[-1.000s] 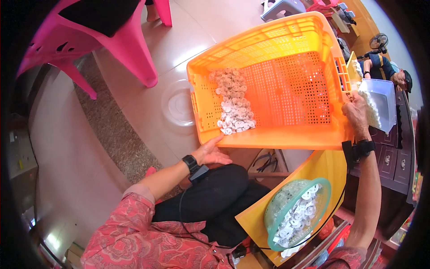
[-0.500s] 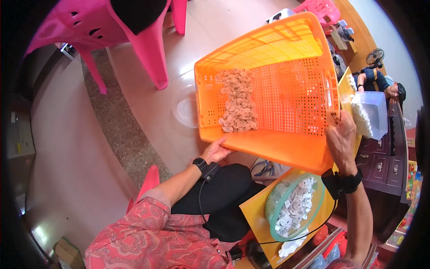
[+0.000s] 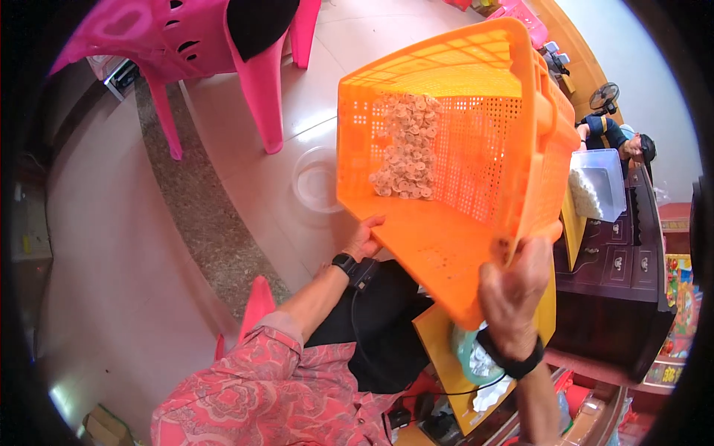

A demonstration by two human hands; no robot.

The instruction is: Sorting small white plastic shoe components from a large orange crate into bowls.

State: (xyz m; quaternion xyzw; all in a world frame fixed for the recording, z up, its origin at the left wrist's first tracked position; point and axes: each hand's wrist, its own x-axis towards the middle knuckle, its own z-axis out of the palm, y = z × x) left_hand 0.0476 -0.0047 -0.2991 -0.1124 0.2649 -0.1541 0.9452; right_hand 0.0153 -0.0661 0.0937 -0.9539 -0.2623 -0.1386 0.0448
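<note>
An orange plastic crate [image 3: 416, 219] with perforated walls is tilted up in front of me, its opening facing me. A heap of small round pale discs [image 3: 407, 175] lies in its far-left end. My left hand [image 3: 363, 239] grips the crate's lower left edge, with the fingers partly hidden beneath it. My right hand [image 3: 517, 290] is closed around the near right rim. Below the crate, a green basket [image 3: 465, 349] holding white pieces stands on a yellow board and is mostly covered by the crate and my right wrist.
A pink plastic chair [image 3: 260, 104] stands at the upper left. Near it a clear round container [image 3: 318, 178] rests on the floor. At the right a person [image 3: 610, 137] sits beside a translucent bin [image 3: 608, 175], above a dark drawer cabinet [image 3: 617, 260]. The yellow board [image 3: 439, 334] lies at my right.
The crate has turned, with its near right corner swinging down toward me. My right hand moved down and left with the rim, and the crate now covers more of the green basket.
</note>
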